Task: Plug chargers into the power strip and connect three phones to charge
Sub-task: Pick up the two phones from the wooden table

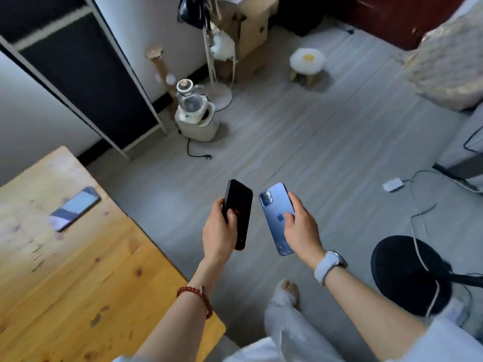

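My left hand [218,231] grips a black phone [240,205] held upright above the grey floor. Beside it, my right hand [302,228] holds a blue phone [274,218] with its back and camera facing me; its lower corner looks cracked. A third phone [74,209] lies screen up on the wooden table [78,283] at the left. On the floor at the right lies a white charger block [392,184] with a pale cable [418,218] trailing from it. No power strip is visible.
A blender on a cream base [194,116] stands on the floor by the dark shelf unit [86,74], its black cord unplugged. A fluffy white stool [307,62], a fan stand [217,82] and a black round base [410,275] stand around. My foot [287,290] is below the hands.
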`<move>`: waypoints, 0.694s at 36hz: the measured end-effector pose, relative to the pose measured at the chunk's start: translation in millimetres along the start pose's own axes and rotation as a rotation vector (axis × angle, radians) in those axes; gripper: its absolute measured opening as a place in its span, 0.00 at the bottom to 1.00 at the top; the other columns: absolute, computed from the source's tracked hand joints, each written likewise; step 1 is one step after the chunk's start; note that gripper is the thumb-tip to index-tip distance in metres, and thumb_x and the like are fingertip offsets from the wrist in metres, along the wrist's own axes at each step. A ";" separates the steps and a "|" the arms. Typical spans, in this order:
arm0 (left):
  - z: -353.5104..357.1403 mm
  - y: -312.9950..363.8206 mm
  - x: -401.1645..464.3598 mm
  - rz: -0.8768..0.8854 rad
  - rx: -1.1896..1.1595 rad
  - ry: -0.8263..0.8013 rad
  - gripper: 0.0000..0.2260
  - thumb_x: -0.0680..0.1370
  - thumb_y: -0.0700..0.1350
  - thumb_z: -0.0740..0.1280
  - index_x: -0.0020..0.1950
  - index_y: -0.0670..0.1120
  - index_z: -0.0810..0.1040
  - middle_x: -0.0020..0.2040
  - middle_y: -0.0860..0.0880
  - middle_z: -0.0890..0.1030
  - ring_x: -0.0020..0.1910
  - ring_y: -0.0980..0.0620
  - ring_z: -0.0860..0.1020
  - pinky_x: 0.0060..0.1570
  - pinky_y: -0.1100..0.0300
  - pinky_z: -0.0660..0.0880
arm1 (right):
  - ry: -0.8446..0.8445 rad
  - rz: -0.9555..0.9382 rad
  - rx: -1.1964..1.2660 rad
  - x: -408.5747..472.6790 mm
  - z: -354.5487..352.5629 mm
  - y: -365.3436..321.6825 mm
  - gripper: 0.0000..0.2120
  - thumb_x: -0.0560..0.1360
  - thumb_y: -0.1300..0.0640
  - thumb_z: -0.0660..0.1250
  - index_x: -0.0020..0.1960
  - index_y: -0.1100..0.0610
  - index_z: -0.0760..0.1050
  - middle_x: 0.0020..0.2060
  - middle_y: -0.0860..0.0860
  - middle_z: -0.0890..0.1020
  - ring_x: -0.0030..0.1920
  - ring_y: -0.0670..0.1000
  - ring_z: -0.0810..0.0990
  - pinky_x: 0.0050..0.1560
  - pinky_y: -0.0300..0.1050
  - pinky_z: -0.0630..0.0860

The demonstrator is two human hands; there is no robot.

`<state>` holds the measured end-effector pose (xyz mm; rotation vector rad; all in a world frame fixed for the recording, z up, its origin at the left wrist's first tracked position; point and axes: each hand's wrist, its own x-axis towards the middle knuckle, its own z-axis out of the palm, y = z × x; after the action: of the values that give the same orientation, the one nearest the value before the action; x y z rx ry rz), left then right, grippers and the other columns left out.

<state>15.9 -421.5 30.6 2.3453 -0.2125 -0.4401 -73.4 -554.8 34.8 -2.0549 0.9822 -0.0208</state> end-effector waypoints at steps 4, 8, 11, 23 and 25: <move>60.0 72.1 17.4 0.017 -0.008 -0.072 0.15 0.79 0.43 0.56 0.65 0.45 0.68 0.56 0.41 0.80 0.51 0.39 0.77 0.48 0.49 0.75 | 0.053 0.071 0.043 41.5 -70.1 37.5 0.24 0.77 0.63 0.54 0.72 0.52 0.59 0.64 0.55 0.74 0.59 0.59 0.73 0.53 0.47 0.69; 107.1 128.3 37.5 0.069 0.009 -0.129 0.15 0.79 0.44 0.56 0.65 0.46 0.67 0.56 0.41 0.79 0.52 0.39 0.77 0.49 0.49 0.74 | 0.120 0.141 0.087 82.6 -122.1 68.3 0.23 0.77 0.63 0.54 0.71 0.52 0.60 0.62 0.56 0.75 0.57 0.60 0.73 0.49 0.46 0.68; 135.5 165.4 58.2 0.103 0.027 -0.164 0.15 0.79 0.43 0.56 0.65 0.45 0.68 0.54 0.40 0.80 0.50 0.39 0.77 0.47 0.52 0.72 | 0.164 0.179 0.116 114.0 -153.6 86.8 0.23 0.78 0.63 0.53 0.71 0.52 0.60 0.65 0.54 0.73 0.59 0.58 0.73 0.48 0.42 0.66; 275.4 347.9 221.2 0.277 0.097 -0.297 0.15 0.79 0.43 0.55 0.65 0.44 0.68 0.54 0.42 0.80 0.49 0.41 0.78 0.43 0.54 0.72 | 0.366 0.299 0.202 310.6 -291.6 137.3 0.22 0.77 0.63 0.54 0.71 0.53 0.61 0.58 0.57 0.77 0.45 0.55 0.71 0.44 0.42 0.64; 299.4 389.8 251.7 0.296 0.095 -0.329 0.15 0.79 0.43 0.55 0.66 0.45 0.67 0.54 0.42 0.80 0.49 0.41 0.78 0.44 0.52 0.74 | 0.392 0.322 0.202 354.3 -321.1 139.2 0.22 0.77 0.63 0.53 0.71 0.53 0.61 0.57 0.59 0.78 0.43 0.54 0.69 0.42 0.41 0.63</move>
<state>127.9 -962.2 34.8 2.2710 -0.7392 -0.6768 -25.8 -1050.6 35.6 -1.7201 1.4793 -0.3501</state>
